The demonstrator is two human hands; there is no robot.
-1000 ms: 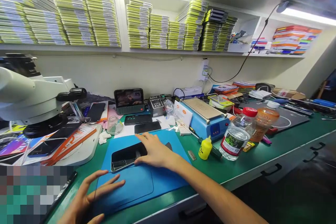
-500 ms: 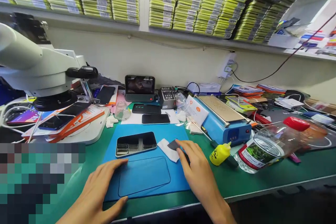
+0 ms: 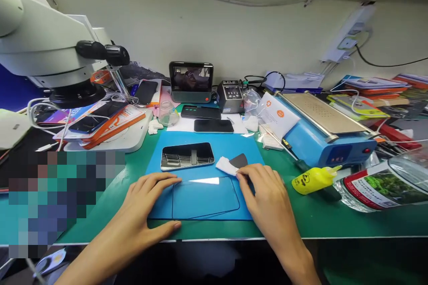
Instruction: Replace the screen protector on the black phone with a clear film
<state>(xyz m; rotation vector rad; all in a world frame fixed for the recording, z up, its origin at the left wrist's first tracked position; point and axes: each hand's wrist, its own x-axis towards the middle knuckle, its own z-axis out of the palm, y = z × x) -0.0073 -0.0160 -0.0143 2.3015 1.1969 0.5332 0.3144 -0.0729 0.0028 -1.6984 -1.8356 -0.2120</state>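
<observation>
A clear phone glass panel (image 3: 205,198) with a thin black border lies over a blue mat. My left hand (image 3: 150,205) spans its left end, fingertips at the far edge and thumb at the near edge. My right hand (image 3: 264,191) is closed, fingers curled and thumb drawn in, beside the panel's far right corner. Whatever its fingertips may hold is hidden. Just beyond them a white wipe (image 3: 225,167) carries a dark grey flat piece (image 3: 238,160). A phone (image 3: 187,156) with a glossy dark screen lies behind the panel.
On the right are a yellow bottle (image 3: 309,181), a large clear plastic bottle (image 3: 377,187) and a blue heating plate machine (image 3: 327,142). A microscope (image 3: 50,49) overhangs the left. Further back sit two dark phones, a glass jar (image 3: 168,113) and a lit display (image 3: 191,78).
The view has tilted down and come closer. My right hand's fingers have slid off the grey piece toward the panel's corner. My left hand stays at the panel's left end.
</observation>
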